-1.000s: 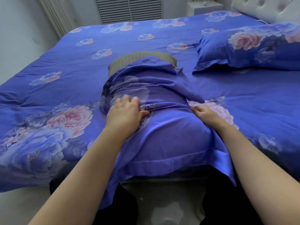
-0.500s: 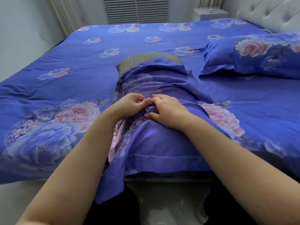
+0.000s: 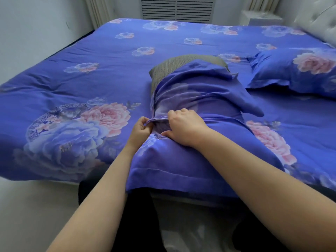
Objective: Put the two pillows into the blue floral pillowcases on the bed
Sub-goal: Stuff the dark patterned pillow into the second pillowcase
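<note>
A grey-green pillow [image 3: 181, 61] lies lengthwise on the bed, its far end bare and the rest inside a blue floral pillowcase [image 3: 196, 157] that hangs over the bed's near edge. My left hand [image 3: 141, 130] pinches a bunched fold of the pillowcase at its left side. Just to the right of it, my right hand [image 3: 183, 127] grips the same fold with curled fingers. A second pillow [image 3: 298, 70] in a blue floral case lies at the right, near the headboard.
The blue floral bedspread [image 3: 91, 106] covers the whole bed. A white tufted headboard [image 3: 318, 22] stands at the far right, a white bedside cabinet [image 3: 261, 17] behind it. A louvred panel [image 3: 177, 8] is on the far wall. The floor [image 3: 27, 215] lies below.
My right hand came from the pillowcase's right side to the middle and now to the left side. Both hands have shifted left and taken hold of the bunched fold together.
</note>
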